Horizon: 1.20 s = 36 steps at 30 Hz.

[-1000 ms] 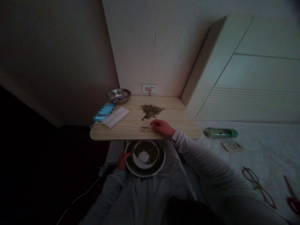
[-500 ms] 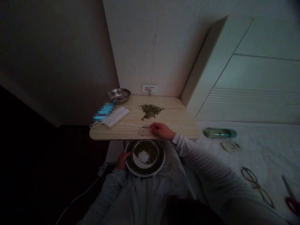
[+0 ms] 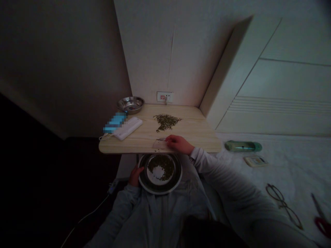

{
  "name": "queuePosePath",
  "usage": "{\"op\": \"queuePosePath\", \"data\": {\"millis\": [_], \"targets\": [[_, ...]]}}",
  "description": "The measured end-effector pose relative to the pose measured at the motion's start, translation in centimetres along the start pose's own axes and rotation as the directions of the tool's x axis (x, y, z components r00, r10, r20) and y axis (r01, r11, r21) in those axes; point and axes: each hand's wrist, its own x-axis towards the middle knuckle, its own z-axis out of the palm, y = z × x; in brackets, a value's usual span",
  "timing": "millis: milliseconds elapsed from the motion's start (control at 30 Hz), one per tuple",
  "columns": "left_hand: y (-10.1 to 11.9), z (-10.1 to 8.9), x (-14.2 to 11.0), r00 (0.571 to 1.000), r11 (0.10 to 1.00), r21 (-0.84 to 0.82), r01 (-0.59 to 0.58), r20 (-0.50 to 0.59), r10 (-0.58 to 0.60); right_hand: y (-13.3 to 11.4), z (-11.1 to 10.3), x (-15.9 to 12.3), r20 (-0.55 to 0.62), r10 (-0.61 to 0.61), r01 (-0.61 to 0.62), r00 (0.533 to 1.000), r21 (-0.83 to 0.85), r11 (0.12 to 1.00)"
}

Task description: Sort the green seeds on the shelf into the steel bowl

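My left hand [image 3: 134, 176] grips the left rim of a round metal bowl [image 3: 160, 190] on my lap, just below the table's front edge. Small green beans [image 3: 168, 164] lie in the bowl around a pale bare patch. My right hand [image 3: 179, 144] pinches a thin, clear, rounded piece of plastic [image 3: 158, 144] close to the table's front edge. A few beans lie by the plastic. Behind it, a loose pile of the same green beans [image 3: 167, 122] is spread over the wooden table [image 3: 191, 129].
On the table's left are a steel bowl [image 3: 131, 104], a blurred phone [image 3: 115, 122] and a white power bank [image 3: 128, 128] with a cable. A wall socket [image 3: 165, 96] is behind. Right, on white bedding: a green case [image 3: 243, 146], a small card-like box [image 3: 256, 161], glasses [image 3: 283, 205], scissors [image 3: 322, 220].
The plastic piece has shifted slightly in my right hand, and a few beans by it sit differently near the table edge. My left hand and the bowl have stayed in place.
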Motion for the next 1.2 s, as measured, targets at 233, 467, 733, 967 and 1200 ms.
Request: {"op": "queuePosePath", "data": {"millis": [233,467,733,967,1200], "targets": [[-0.6,-0.3,0.2,0.999,0.998,-0.059,0.027,0.044,-0.025,0.1,0.3,-0.3,0.027,-0.041,0.04,0.999,0.028,0.999],[-0.1,0.0,-0.1,0.999,1.0,-0.021,0.01,0.033,-0.01,0.0,0.4,-0.4,0.039,-0.012,0.011,0.999,0.04,0.999],[-0.5,-0.2,-0.2,0.997,0.999,-0.049,0.016,0.071,-0.012,0.0,0.3,-0.6,0.038,-0.016,0.013,0.999,0.067,0.998],[-0.1,0.0,-0.3,0.999,0.999,-0.04,0.027,0.022,-0.026,0.1,0.3,-0.7,0.077,-0.007,-0.004,0.997,0.137,0.991],[0.3,0.2,-0.3,1.0,1.0,-0.01,-0.005,0.012,0.005,1.0,-1.0,0.0,-0.046,0.03,-0.025,0.998,0.109,0.994]]}}
